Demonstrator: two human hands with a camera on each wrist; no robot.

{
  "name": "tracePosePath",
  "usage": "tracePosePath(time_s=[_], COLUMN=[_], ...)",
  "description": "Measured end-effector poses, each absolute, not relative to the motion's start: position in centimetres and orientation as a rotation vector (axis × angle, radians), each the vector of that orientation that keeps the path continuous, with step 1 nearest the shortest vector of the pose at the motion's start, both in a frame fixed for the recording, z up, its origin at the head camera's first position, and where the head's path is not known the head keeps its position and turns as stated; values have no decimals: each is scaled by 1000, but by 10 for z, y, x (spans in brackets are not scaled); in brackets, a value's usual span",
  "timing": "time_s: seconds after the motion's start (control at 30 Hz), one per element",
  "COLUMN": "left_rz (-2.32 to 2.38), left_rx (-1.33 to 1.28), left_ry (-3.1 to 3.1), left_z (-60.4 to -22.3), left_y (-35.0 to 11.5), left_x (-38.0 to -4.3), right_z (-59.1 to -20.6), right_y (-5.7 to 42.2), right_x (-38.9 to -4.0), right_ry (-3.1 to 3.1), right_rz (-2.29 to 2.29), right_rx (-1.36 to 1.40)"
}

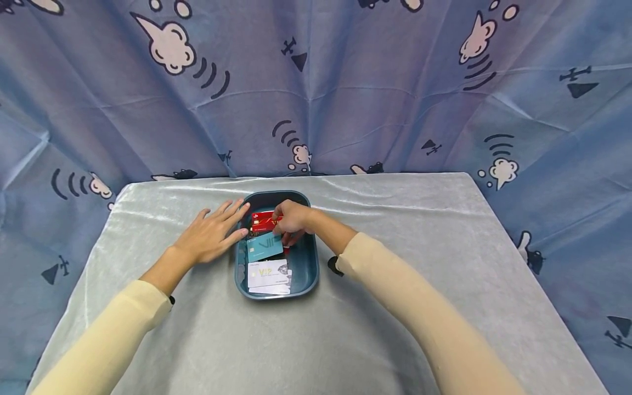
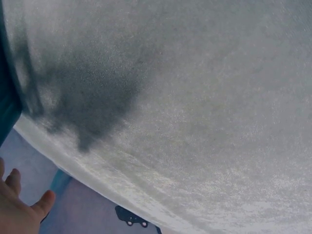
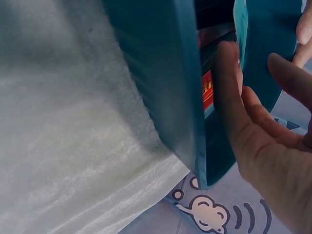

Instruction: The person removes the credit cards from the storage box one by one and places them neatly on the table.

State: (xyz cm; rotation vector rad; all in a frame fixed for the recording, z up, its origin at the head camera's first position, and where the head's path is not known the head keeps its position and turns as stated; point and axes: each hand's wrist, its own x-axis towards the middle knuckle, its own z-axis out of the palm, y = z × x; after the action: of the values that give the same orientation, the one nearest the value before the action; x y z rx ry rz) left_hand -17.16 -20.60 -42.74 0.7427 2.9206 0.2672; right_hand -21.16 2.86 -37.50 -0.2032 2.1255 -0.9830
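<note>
A dark teal plastic bin (image 1: 312,269) holds several cards. My right hand (image 1: 292,216) reaches into it and pinches a light teal VIP card (image 1: 261,249) at its upper right corner; the card is tilted. In the right wrist view that card shows nearly edge-on beside the fingers of my right hand (image 3: 263,146). A red card (image 1: 260,222) lies at the bin's far end. White VIP cards (image 1: 266,274) overlap at the near end. My left hand (image 1: 209,236), fingers spread, lies at the bin's left rim and holds nothing.
Grey velvety cloth (image 1: 419,247) covers the table under the bin. Behind it hangs a blue-purple patterned curtain (image 1: 345,109). In the left wrist view, mostly shadowed cloth (image 2: 195,107) shows.
</note>
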Motion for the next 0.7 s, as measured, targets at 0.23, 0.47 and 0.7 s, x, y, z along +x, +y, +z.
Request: tracePosePath(time_s=[0.23,0.47,0.7], left_rz=[278,268,279], left_rx=[738,757,750], left_ry=[2918,2928,2929], left_z=[-427,-428,-428], left_y=[-206,-207,-207], left_x=[-172,-172,-173], right_z=[-378,-378,-374], right_y=[21,15,22], right_x=[-208,-207,-211], right_ry=[2207,2263,2294], right_rz=[-1000,-926,-959], right_rx=[-194,-218,-275])
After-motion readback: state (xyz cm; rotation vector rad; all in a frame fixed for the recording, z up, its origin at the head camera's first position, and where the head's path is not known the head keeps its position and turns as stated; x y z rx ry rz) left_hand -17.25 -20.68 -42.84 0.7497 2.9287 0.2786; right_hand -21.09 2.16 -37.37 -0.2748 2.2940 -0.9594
